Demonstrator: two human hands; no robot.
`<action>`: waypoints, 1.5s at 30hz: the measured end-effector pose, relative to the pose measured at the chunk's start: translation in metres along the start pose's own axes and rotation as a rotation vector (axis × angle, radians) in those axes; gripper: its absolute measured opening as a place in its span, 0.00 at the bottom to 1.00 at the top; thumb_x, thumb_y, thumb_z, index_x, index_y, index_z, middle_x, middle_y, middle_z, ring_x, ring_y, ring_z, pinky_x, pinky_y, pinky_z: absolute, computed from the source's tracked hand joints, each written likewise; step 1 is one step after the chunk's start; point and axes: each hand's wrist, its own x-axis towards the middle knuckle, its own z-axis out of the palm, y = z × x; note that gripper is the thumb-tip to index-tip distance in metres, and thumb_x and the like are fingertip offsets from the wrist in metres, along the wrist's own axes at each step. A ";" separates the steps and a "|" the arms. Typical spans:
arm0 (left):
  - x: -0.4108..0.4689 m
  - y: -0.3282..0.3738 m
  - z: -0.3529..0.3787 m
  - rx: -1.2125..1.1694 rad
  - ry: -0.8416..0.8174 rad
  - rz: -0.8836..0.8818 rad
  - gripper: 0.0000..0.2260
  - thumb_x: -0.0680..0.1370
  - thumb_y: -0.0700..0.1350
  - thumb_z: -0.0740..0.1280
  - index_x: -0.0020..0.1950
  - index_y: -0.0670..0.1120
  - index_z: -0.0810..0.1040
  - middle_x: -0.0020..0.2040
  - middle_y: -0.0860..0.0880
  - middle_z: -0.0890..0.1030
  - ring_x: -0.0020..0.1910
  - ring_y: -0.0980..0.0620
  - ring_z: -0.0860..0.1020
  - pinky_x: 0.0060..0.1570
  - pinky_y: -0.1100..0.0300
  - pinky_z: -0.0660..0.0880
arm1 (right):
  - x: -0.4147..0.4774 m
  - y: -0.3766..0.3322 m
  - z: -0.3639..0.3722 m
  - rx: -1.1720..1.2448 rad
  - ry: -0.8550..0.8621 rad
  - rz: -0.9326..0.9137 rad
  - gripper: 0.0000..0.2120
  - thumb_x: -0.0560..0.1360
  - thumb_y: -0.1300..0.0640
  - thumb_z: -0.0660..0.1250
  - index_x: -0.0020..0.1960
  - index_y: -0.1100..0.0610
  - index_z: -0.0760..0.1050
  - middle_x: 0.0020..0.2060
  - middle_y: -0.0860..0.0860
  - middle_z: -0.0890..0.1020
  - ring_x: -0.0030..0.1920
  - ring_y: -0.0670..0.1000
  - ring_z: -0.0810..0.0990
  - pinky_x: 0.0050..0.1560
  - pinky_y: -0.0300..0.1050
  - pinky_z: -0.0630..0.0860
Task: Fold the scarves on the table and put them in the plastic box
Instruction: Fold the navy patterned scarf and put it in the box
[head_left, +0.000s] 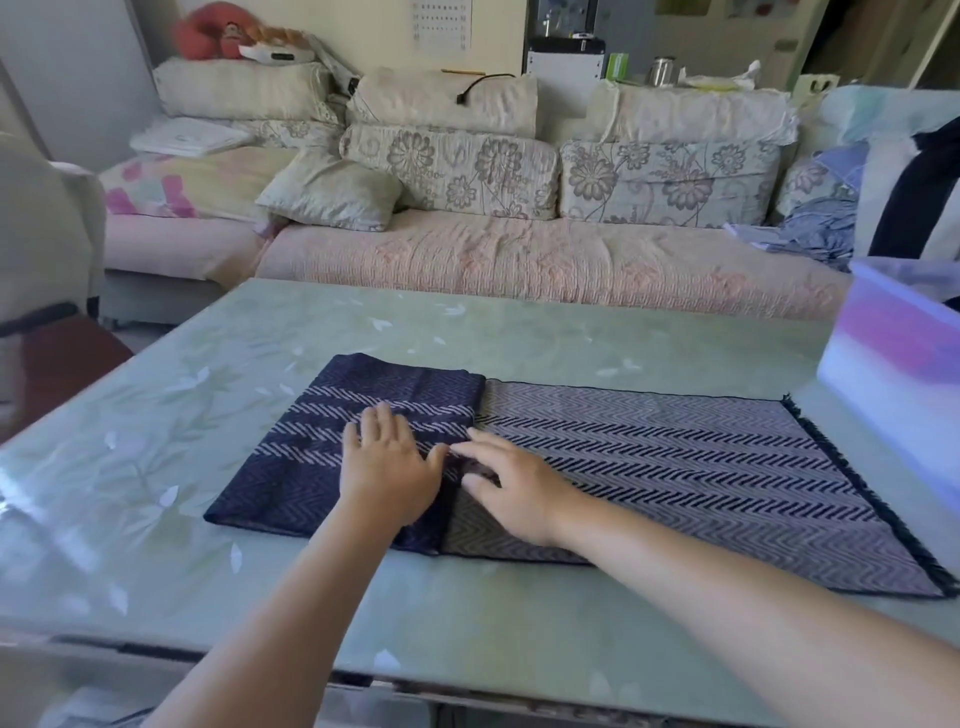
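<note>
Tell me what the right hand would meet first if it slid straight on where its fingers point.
The left hand. The right hand rests on the scarf with its fingers aimed left at the left thumb, seemingly almost touching it, though the gap is hard to judge.

I see bright, soft daylight. Far left of the left hand (387, 467) the table (156, 415) gives white glare. Under both hands the shadows are faint. Far right of the right hand (519, 488) the plastic box (893, 374) is blurred and overexposed. Lines bend near the edges; the sofa (519, 260) beyond the hands looks slightly soft.
</note>
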 end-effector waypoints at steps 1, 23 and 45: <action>0.001 0.002 0.002 -0.076 0.001 0.086 0.33 0.82 0.63 0.44 0.81 0.45 0.47 0.81 0.45 0.46 0.79 0.46 0.43 0.76 0.46 0.45 | 0.001 0.003 -0.003 -0.052 0.050 0.004 0.22 0.83 0.50 0.61 0.76 0.48 0.67 0.79 0.48 0.61 0.78 0.47 0.58 0.74 0.37 0.51; -0.014 0.154 -0.010 -0.315 0.059 0.462 0.23 0.83 0.57 0.55 0.77 0.52 0.61 0.75 0.52 0.66 0.73 0.48 0.63 0.70 0.52 0.61 | -0.093 0.125 -0.146 -0.289 0.056 0.367 0.17 0.83 0.51 0.59 0.72 0.49 0.71 0.72 0.50 0.71 0.67 0.54 0.74 0.67 0.52 0.71; 0.037 0.438 -0.010 -0.015 -0.009 0.965 0.26 0.79 0.40 0.63 0.73 0.60 0.66 0.70 0.56 0.67 0.68 0.50 0.67 0.51 0.50 0.72 | -0.192 0.255 -0.223 -0.223 0.125 0.771 0.12 0.72 0.44 0.73 0.45 0.52 0.83 0.40 0.48 0.83 0.43 0.51 0.81 0.38 0.40 0.72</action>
